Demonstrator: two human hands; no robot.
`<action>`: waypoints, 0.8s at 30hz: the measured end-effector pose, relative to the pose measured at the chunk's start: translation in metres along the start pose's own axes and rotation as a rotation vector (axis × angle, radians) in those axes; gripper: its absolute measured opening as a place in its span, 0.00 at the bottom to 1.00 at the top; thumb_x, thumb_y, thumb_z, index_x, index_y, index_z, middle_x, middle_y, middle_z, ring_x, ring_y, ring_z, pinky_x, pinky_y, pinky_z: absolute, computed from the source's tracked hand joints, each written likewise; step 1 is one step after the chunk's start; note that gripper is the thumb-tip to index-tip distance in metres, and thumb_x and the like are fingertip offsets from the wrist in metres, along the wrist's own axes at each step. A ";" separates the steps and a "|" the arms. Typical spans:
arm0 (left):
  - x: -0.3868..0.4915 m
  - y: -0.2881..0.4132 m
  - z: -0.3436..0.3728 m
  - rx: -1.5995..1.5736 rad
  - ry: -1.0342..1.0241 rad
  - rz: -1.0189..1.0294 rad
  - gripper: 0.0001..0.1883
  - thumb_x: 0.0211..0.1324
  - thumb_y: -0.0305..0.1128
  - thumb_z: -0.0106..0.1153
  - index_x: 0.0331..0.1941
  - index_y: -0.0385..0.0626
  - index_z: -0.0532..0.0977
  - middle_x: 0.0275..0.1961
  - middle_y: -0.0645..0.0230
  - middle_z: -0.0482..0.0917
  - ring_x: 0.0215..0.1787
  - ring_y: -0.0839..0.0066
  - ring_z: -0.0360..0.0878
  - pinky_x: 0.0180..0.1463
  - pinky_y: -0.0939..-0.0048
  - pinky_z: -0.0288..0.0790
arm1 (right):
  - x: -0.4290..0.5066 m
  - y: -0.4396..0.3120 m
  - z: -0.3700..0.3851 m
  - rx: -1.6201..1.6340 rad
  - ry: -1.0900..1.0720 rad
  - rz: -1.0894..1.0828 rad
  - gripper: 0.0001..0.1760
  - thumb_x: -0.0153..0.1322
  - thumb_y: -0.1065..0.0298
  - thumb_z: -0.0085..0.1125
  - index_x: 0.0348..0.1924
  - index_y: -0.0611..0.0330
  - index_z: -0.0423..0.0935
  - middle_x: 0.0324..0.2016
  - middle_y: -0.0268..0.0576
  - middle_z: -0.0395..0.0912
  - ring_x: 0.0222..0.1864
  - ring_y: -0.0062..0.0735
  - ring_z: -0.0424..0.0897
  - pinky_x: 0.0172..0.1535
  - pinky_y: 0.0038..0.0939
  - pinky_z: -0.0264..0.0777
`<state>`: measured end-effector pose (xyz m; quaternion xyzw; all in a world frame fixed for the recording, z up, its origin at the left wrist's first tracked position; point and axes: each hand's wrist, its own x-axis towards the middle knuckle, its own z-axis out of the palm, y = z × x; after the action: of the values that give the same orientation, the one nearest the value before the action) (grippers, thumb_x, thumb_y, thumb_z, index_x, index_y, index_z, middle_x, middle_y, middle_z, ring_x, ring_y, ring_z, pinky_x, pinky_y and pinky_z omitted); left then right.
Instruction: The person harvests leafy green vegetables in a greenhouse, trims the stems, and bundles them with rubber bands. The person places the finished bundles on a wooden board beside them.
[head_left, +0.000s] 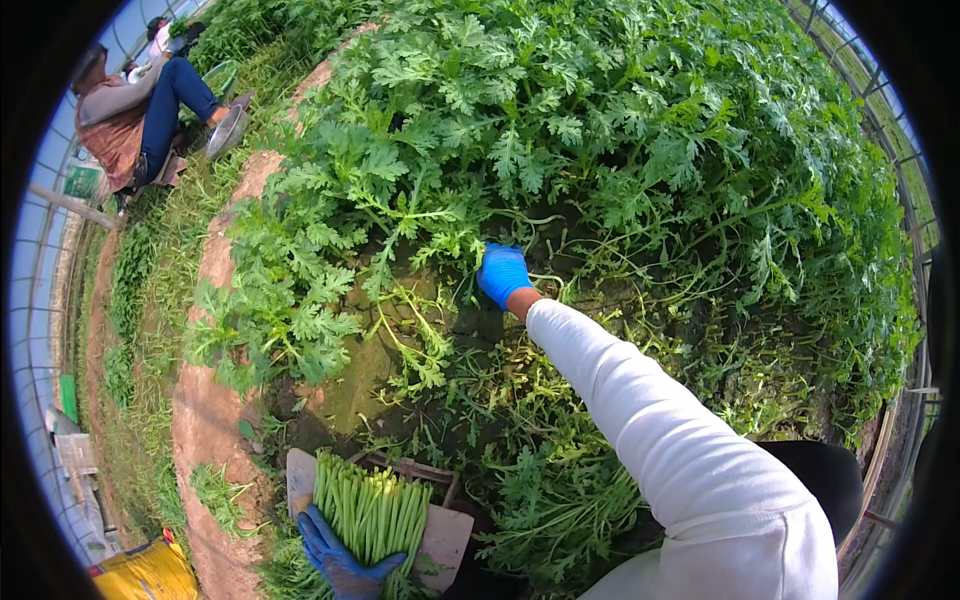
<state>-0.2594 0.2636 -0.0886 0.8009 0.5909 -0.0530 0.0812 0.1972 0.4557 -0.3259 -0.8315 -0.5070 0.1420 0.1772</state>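
At the bottom left, my left hand in a blue glove spreads its thumb and fingers around a thick bundle of cut green stems. The bundle lies on a flat pale board, its cut ends pointing away from me. Stretched out from a white sleeve, my right hand in a brighter blue glove is low among leafy greens with lobed leaves. Its fingers are turned away and hidden, so whatever they hold cannot be seen. Bare soil and cut stubble lie just below that hand.
Dense uncut greens fill the far side. A brown crate sits behind the board, and loose cut greens lie right of it. A soil ridge runs along the left. A yellow sack and a seated person are farther left.
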 end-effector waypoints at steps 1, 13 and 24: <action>-0.001 0.001 0.000 -0.010 0.002 -0.003 0.74 0.26 0.77 0.64 0.72 0.36 0.46 0.73 0.41 0.51 0.75 0.42 0.47 0.73 0.45 0.45 | -0.001 0.002 -0.003 0.067 -0.029 -0.022 0.19 0.67 0.57 0.58 0.43 0.62 0.78 0.36 0.57 0.82 0.39 0.56 0.81 0.47 0.49 0.74; -0.005 0.006 0.001 0.016 0.015 -0.057 0.73 0.27 0.75 0.64 0.73 0.37 0.45 0.73 0.38 0.51 0.75 0.41 0.45 0.74 0.45 0.42 | -0.153 -0.025 -0.192 0.932 -0.620 -0.144 0.20 0.78 0.53 0.48 0.44 0.63 0.78 0.34 0.33 0.82 0.33 0.18 0.75 0.38 0.24 0.73; -0.005 0.055 -0.091 -0.942 0.197 0.213 0.10 0.58 0.28 0.61 0.44 0.40 0.80 0.40 0.62 0.84 0.42 0.70 0.81 0.50 0.69 0.74 | -0.280 -0.078 -0.358 1.024 -0.872 -0.206 0.20 0.79 0.55 0.46 0.54 0.62 0.75 0.37 0.32 0.82 0.32 0.09 0.72 0.30 0.14 0.65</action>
<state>-0.2098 0.2603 0.0053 0.7344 0.4703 0.3046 0.3830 0.1598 0.1848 0.0455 -0.4572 -0.4775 0.6686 0.3405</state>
